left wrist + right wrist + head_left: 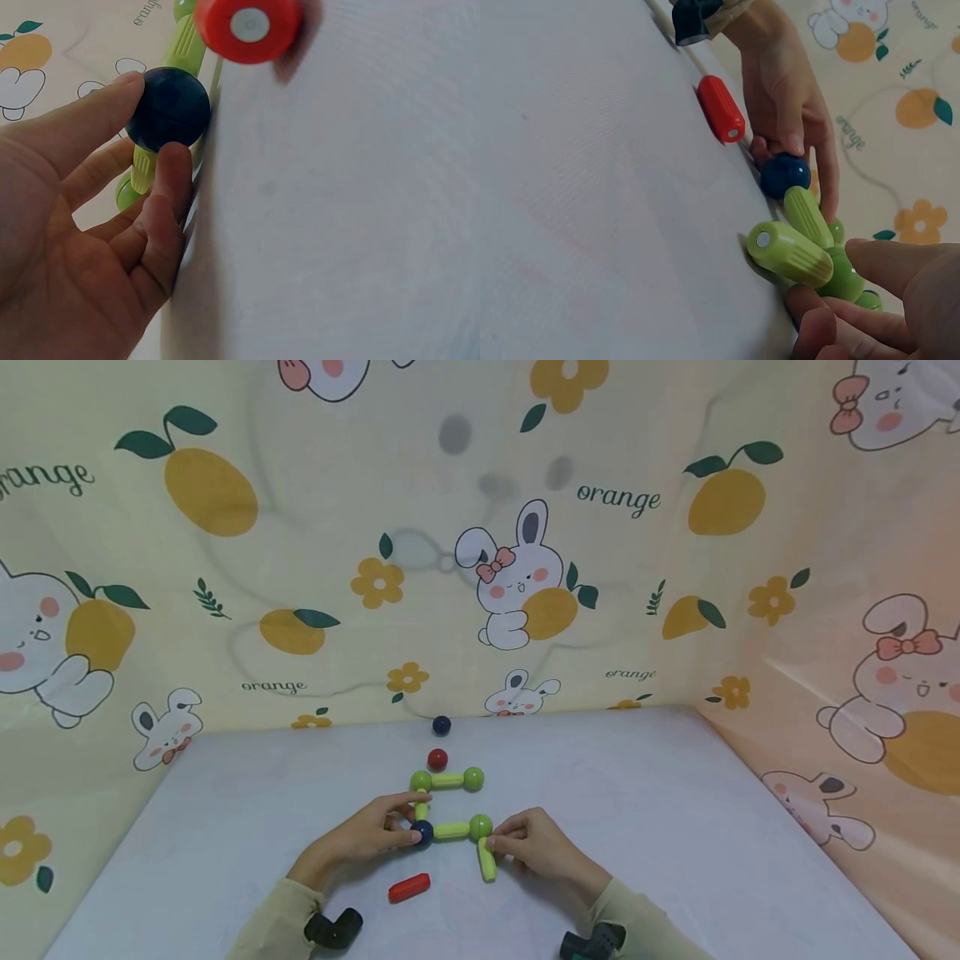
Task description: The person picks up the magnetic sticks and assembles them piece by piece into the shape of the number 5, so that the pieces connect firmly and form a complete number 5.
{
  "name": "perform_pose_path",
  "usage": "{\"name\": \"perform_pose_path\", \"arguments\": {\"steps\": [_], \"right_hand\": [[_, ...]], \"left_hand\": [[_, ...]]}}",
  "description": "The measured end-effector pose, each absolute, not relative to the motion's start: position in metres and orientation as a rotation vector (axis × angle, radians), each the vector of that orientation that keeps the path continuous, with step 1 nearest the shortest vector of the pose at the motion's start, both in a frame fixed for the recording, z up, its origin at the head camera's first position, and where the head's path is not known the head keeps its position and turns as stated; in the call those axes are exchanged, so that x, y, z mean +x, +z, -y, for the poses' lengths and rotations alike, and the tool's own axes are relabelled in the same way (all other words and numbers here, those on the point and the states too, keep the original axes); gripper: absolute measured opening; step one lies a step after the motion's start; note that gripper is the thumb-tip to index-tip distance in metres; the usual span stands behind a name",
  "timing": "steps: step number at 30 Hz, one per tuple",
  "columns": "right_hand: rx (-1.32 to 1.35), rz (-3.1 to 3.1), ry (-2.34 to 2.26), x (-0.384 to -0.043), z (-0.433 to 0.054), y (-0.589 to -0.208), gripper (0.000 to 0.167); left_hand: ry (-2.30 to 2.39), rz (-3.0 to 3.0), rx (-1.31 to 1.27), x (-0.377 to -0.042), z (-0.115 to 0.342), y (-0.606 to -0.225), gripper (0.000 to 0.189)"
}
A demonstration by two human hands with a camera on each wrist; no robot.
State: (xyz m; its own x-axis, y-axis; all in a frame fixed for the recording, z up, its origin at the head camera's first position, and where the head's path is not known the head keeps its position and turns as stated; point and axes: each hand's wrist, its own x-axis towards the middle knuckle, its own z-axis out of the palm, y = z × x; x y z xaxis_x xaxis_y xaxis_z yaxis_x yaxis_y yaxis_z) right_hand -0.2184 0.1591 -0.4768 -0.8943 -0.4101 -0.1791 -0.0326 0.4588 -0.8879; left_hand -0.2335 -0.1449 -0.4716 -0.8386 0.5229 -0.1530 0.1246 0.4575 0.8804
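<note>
My left hand (367, 828) grips a dark blue ball (424, 833) between thumb and fingers; the left wrist view shows the blue ball (169, 109) pinched close over the table. From this ball, one light green rod (452, 832) runs right to a green ball (481, 827). Another green rod (422, 808) leads back to a second green ball (421, 781), joined by a rod to a third one (473, 778). My right hand (546, 850) pinches the near green ball (844, 276), from which a green rod (789, 251) sticks out toward me, its end bare.
A loose red rod (409, 887) lies on the white table (637, 777) in front of the joined pieces. Behind them sit a red ball (437, 760) and a dark blue ball (442, 726), near the patterned cloth backdrop (337, 527). Cloth also rises at both sides.
</note>
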Motion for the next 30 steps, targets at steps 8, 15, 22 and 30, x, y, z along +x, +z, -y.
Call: {"name": "perform_pose_path", "arguments": {"steps": [8,15,22,30], "right_hand": [[-0.399,-2.375,-1.489,-0.225,-0.161,-0.481,0.027],[-0.577,-2.349,-1.472,-0.233,-0.160,-0.482,0.036],[-0.572,-2.312,-1.468,-0.235,-0.156,-0.484,0.033],[-0.592,-2.339,-1.471,-0.236,-0.156,-0.488,0.033]], "left_hand": [[1.344,-2.305,0.547,-0.234,0.145,-0.471,0.061],[1.340,-2.304,0.528,-0.234,0.144,-0.470,0.061],[1.333,-2.305,0.548,-0.234,0.145,-0.469,0.061],[1.308,-2.324,0.539,-0.235,0.148,-0.466,0.060]]}}
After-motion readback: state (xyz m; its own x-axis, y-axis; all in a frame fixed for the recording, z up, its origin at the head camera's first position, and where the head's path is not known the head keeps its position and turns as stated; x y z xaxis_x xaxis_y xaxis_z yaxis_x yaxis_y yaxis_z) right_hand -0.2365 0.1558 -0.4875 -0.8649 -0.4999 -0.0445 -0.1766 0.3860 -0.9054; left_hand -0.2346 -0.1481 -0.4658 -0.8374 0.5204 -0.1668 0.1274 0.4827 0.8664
